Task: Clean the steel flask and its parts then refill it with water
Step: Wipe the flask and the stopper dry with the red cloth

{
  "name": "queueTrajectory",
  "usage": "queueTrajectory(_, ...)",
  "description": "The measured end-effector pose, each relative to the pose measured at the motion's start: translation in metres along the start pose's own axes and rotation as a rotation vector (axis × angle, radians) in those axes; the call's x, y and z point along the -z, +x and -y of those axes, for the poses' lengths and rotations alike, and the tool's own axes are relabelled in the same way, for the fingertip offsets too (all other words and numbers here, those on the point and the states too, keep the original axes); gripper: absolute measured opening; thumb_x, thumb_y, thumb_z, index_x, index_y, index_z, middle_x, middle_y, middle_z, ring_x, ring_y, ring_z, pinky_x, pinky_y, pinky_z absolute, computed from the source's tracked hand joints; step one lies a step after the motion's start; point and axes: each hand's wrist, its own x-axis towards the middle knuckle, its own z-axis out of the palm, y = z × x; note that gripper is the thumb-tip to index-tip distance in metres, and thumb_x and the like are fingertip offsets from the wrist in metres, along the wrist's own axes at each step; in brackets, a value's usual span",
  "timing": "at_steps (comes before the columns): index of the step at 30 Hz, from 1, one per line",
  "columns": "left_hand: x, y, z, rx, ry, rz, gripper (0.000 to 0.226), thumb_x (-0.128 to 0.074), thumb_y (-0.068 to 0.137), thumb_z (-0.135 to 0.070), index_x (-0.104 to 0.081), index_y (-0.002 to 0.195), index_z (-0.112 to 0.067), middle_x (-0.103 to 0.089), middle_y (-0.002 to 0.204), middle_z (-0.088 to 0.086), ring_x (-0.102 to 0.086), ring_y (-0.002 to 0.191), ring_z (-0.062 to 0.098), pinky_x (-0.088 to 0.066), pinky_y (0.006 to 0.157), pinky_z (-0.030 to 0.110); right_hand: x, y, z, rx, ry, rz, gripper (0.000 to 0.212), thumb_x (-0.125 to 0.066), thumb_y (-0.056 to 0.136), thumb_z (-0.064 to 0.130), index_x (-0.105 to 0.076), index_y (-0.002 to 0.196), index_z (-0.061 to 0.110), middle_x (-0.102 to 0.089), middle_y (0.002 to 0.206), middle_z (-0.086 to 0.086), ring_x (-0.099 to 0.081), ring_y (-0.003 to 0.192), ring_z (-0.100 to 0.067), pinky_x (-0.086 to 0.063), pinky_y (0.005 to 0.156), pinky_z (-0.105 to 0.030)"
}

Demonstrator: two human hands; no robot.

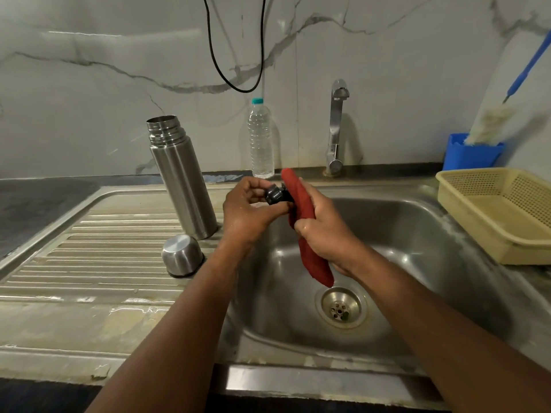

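We hold the flask's black stopper (276, 194) over the sink basin (417, 234), just above its 9 o'clock rim. Our left hand (249, 211) curls its fingers and thumb round the stopper, palm turned inward, forearm rising from 7 o'clock. Our right hand (323, 226) grips a red cloth (301, 210), fingers wrapped round it, and presses its upper end against the stopper; the cloth's tail hangs down toward the drain (341, 307). The right forearm comes in from 4 o'clock.

At 9 o'clock from the hands the open steel flask (182, 177) stands upright on the ridged draining board (89, 251), with its steel cup (182, 254) upside down just beside its base, at 7 o'clock. At 12 o'clock stand a water bottle (261, 138) and the tap (337, 126). At 3 o'clock rests a yellow basket (477, 231), a blue holder (472, 153) behind it.
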Motion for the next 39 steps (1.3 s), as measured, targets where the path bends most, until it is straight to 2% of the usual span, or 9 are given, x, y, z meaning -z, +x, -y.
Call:
queueTrajectory(7,0.001,-0.005,-0.006,0.030,-0.216,0.206,0.057,-0.093,0.067,-0.005,-0.070,0.119,-0.006,-0.078,0.109,0.011,-0.077,0.100,0.023,-0.060,0.086,0.027,0.005,0.001,0.004,0.066,-0.066,-0.037,0.090,-0.052,0.092,-0.010,-0.021,0.166,0.032,-0.039,0.164,-0.001,-0.047,0.141,-0.020,-0.039,0.120,-0.042)
queueTrajectory(11,-0.007,-0.006,-0.010,0.008,-0.308,0.259,0.062,-0.091,0.063,-0.007,-0.070,0.121,-0.009,-0.078,0.116,0.012,-0.074,0.112,0.025,-0.060,0.094,0.031,0.013,0.004,0.007,0.027,0.177,-0.102,0.083,-0.046,0.084,-0.024,-0.050,0.152,0.023,-0.067,0.131,-0.003,-0.065,0.121,-0.015,-0.051,0.107,-0.034)
queueTrajectory(15,-0.008,-0.002,0.002,0.014,-0.193,0.069,0.057,-0.093,0.071,-0.005,-0.071,0.124,-0.007,-0.080,0.112,0.006,-0.076,0.107,0.017,-0.060,0.095,0.030,0.005,0.001,0.002,0.001,0.061,-0.019,0.092,-0.046,0.084,-0.020,-0.039,0.159,0.033,-0.069,0.117,0.003,-0.065,0.089,-0.008,-0.052,0.076,-0.026)
queueTrajectory(18,-0.004,0.000,0.003,0.045,-0.183,-0.026,0.053,-0.091,0.073,-0.005,-0.070,0.122,-0.003,-0.079,0.110,0.006,-0.077,0.098,0.012,-0.061,0.090,0.025,-0.007,-0.001,-0.002,0.068,-0.145,0.053,0.099,-0.054,0.084,-0.002,-0.014,0.167,0.035,-0.039,0.163,0.002,-0.048,0.118,-0.011,-0.041,0.097,-0.027)
queueTrajectory(20,-0.003,0.000,-0.002,0.039,-0.233,0.031,0.054,-0.089,0.075,-0.003,-0.068,0.124,0.000,-0.078,0.112,0.010,-0.077,0.100,0.017,-0.061,0.089,0.026,-0.006,0.000,-0.002,0.093,-0.167,0.044,0.102,-0.054,0.086,-0.005,-0.005,0.167,0.034,-0.023,0.171,0.002,-0.041,0.130,-0.013,-0.037,0.109,-0.031)
queueTrajectory(26,-0.009,-0.006,-0.013,-0.019,-0.313,0.310,0.046,-0.079,0.079,0.013,-0.066,0.122,0.003,-0.076,0.114,0.013,-0.077,0.096,0.020,-0.060,0.084,0.026,0.015,0.004,0.000,0.036,0.101,-0.081,0.098,-0.047,0.075,-0.013,-0.042,0.154,0.046,-0.063,0.138,0.004,-0.060,0.127,-0.015,-0.048,0.114,-0.044)
queueTrajectory(31,-0.003,-0.002,-0.006,0.039,-0.199,0.111,0.050,-0.089,0.074,0.000,-0.072,0.121,-0.003,-0.080,0.111,0.006,-0.078,0.099,0.016,-0.059,0.083,0.020,0.003,-0.002,0.003,0.087,-0.106,-0.012,0.100,-0.050,0.083,-0.017,-0.023,0.165,0.035,-0.050,0.147,0.012,-0.054,0.121,0.001,-0.043,0.099,-0.011)
queueTrajectory(35,0.002,0.000,-0.006,0.014,-0.132,0.121,0.051,-0.090,0.072,-0.001,-0.071,0.120,-0.004,-0.079,0.108,0.004,-0.078,0.097,0.014,-0.061,0.087,0.024,-0.003,-0.003,0.000,0.113,-0.227,0.037,0.107,-0.054,0.083,-0.013,-0.005,0.168,0.029,-0.023,0.170,0.006,-0.026,0.154,-0.012,-0.030,0.125,-0.031)
queueTrajectory(39,0.005,0.001,-0.009,-0.037,-0.140,0.332,0.051,-0.085,0.077,0.005,-0.068,0.126,0.002,-0.075,0.119,0.015,-0.076,0.103,0.024,-0.061,0.091,0.030,0.013,-0.002,0.002,0.082,-0.163,-0.018,0.095,-0.053,0.087,-0.017,-0.029,0.160,0.039,-0.051,0.145,0.009,-0.048,0.131,-0.008,-0.041,0.106,-0.016)
